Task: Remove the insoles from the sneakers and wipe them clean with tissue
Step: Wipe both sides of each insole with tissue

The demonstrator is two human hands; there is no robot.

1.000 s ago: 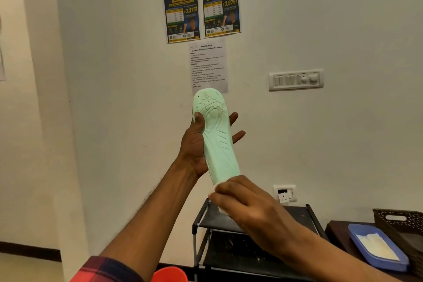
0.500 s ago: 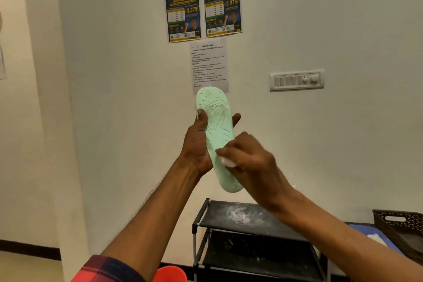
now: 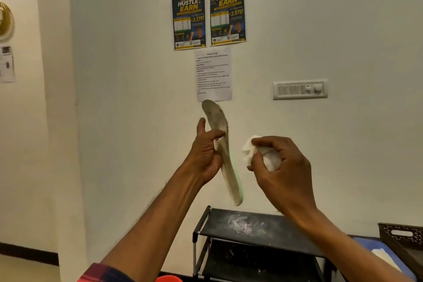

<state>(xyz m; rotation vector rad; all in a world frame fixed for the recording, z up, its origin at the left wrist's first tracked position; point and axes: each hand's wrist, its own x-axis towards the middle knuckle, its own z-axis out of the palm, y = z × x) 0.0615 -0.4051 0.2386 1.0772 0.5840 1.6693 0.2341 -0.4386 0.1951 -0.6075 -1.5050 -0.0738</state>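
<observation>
My left hand (image 3: 206, 155) holds an insole (image 3: 219, 121) upright in front of the wall, fingers curled round its middle. The insole is turned nearly edge-on, showing its worn greyish-white top face, with a thin green edge along the right side. A little to the right, my right hand (image 3: 279, 167) grips a crumpled white tissue (image 3: 249, 151). The tissue is clear of the insole, with a small gap between them. No sneakers are in view.
A black two-shelf shoe rack (image 3: 263, 231) stands below my hands against the wall, its top scuffed white. At the lower right sit a blue tray (image 3: 366, 242) and a dark perforated basket (image 3: 402, 236). A red object (image 3: 169, 279) peeks in at the bottom edge.
The insole has been turned from its green underside to its greyish top face. My right hand with the tissue has come off the insole and moved right.
</observation>
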